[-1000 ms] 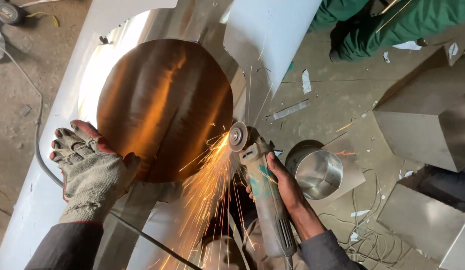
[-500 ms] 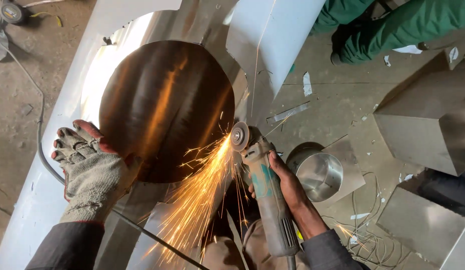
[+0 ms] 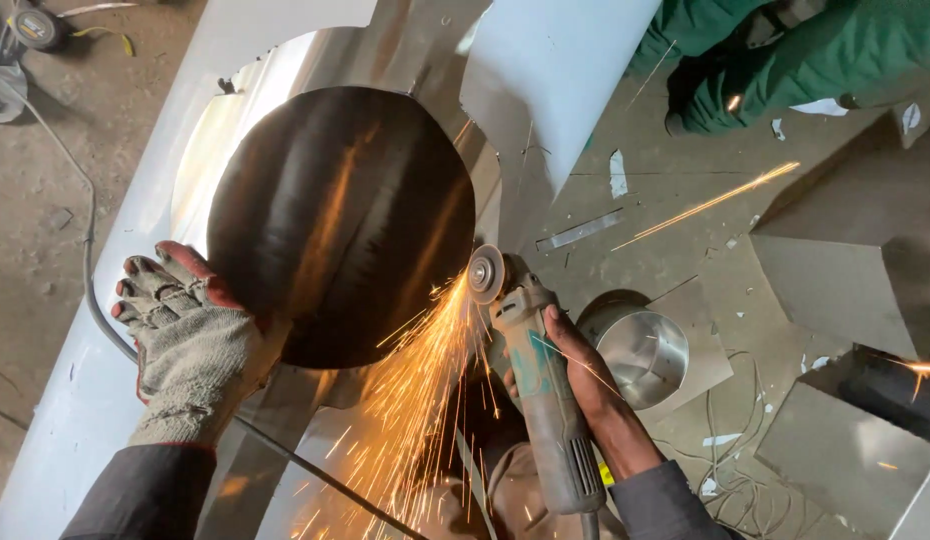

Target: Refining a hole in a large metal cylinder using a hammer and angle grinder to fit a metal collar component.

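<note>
Gloved left hand [image 3: 190, 345] gripping round metal disc [image 3: 340, 225] at its lower left rim; bare right hand [image 3: 575, 375] clenched round angle grinder [image 3: 530, 385], wheel biting the disc's right rim. Sparks [image 3: 415, 400] showering bodyward — could catch and kick, risking burns.

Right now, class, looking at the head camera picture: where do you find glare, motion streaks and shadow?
Head view: glare whitens the metal sheet above the dark round disc; sparks smear into orange streaks below the grinder in the right hand; the gloved left hand is sharp; the steel bowl reflects light softly.
</note>
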